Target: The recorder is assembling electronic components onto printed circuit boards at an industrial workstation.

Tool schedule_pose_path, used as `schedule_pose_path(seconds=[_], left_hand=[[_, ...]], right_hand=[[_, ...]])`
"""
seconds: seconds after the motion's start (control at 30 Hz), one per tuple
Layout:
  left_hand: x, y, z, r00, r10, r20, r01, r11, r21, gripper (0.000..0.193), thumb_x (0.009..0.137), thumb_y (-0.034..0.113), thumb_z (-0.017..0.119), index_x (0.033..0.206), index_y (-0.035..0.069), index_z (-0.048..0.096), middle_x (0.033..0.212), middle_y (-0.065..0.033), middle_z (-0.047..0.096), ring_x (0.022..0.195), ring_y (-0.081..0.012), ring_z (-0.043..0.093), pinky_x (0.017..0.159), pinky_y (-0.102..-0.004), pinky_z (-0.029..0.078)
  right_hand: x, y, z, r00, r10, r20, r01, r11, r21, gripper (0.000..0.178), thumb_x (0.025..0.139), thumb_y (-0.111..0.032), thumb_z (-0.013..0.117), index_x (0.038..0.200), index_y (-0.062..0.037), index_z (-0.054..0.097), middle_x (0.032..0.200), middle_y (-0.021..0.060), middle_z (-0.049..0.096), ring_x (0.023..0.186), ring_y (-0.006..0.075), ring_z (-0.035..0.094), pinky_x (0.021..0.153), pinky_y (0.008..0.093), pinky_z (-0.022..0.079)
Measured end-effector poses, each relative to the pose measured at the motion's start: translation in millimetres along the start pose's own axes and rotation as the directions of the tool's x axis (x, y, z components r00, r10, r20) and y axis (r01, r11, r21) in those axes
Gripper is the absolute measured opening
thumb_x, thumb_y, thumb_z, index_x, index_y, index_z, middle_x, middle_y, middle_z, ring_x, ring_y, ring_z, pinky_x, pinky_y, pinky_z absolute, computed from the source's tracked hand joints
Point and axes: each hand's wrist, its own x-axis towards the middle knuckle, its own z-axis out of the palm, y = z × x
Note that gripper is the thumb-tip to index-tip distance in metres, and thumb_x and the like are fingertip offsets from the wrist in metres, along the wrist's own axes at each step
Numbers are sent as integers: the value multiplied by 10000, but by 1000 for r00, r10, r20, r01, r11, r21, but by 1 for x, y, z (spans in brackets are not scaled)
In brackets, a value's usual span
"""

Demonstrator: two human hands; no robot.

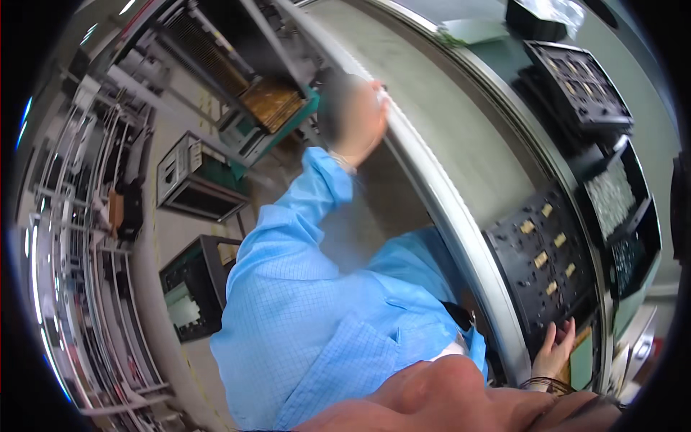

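Blur masks left hand [364,121], grip unclear, at rail [434,183]; right hand [553,357] spreads by tray [514,250].

A factory workshop, by its silver metal racks [90,288] far left, long grey silver-railed bench [461,122] upper right, and black rectangular component tray [558,259] lower right.

Black tray [518,253] on grey conveyor [453,119]

Person's smock [281,245]: woven matt cloth w/ fine grid. Rail [436,194]: smooth metal. Tray [522,284]: matt plastic. Film [558,11]: glossy clr plastic.
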Motion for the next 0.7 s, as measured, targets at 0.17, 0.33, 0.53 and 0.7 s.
schedule_pose_path(seconds=[0.17, 0.33, 0.53, 0.7], left_hand=[[-24, -214, -64, 947, -320, -6, 244, 710, 661, 654, 911, 315, 677, 1343, -115, 442, 1368, -333, 488, 1254, -476, 473, 1067, -504, 399], [-46, -295, -93, 861, -508, 29, 189, 372, 909, 829, 890, 425, 691, 1455, -76, 349, 1481, -279, 441, 1332, -414, 464, 1089, -498, 401], [-61, -270, -72, 908, -392, 148, -26, 300, 953, 328, 966, 154, 515, 1228, -21, 608, 1113, -155, 686, 1087, -316, 604, 1011, -466, 420], [-71, -247, -108, 952, -68, 299, -257, 354, 899, 194, 892, 180, 567, 1026, 78, 664, 927, -48, 622, 947, -241, 582, 895, -426, 441]], right_hand=[[36, 0, -16, 968, -210, -135, 190, 971, -147, 565, 970, -175, 659, 1473, -49, 436, 1430, 164, 465, 1196, 317, 533, 895, 369, 521], [31, -75, -18, 949, -302, -87, 277, 935, -223, 474, 974, -172, 638, 1419, -73, 509, 1461, 134, 459, 1274, 299, 511, 923, 373, 477], [13, -88, -12, 951, -307, -21, 295, 930, -220, 367, 963, -134, 633, 1319, -68, 575, 1457, 123, 466, 1286, 285, 502, 933, 377, 462], [3, -102, -3, 904, -427, 15, 418, 878, -231, 311, 957, -110, 623, 1258, -36, 601, 1415, 149, 504, 1288, 318, 491, 1036, 403, 403]])
